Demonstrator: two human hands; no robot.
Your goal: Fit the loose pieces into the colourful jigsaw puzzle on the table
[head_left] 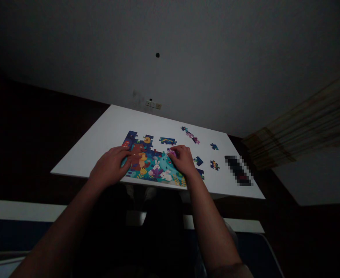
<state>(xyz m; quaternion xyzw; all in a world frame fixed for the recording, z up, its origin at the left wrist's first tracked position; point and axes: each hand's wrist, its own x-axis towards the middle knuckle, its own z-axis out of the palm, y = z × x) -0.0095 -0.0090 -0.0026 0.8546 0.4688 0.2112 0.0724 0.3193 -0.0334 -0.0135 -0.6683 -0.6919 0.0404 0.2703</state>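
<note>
A partly joined jigsaw puzzle (149,164) with a bear, a fox and white rabbits lies at the table's near edge. My left hand (110,166) rests on its left side, fingers stretched out over the border, nothing held. At the puzzle's upper right, my right hand (183,158) pinches a pink-purple puzzle piece (172,153), partly hidden by the fingers, against the teal area. Just beyond the upper edge lies a joined blue-and-yellow strip (168,141). Blue pieces (198,161) sit right of my right hand, one partly covered by my wrist.
The white table (80,154) stands near a grey wall with a socket plate (153,104). Loose pink pieces (193,137) lie at the back; a blue piece (214,146) and a striped piece (215,165) lie to the right. A dark pixelated object (239,171) is near the right edge.
</note>
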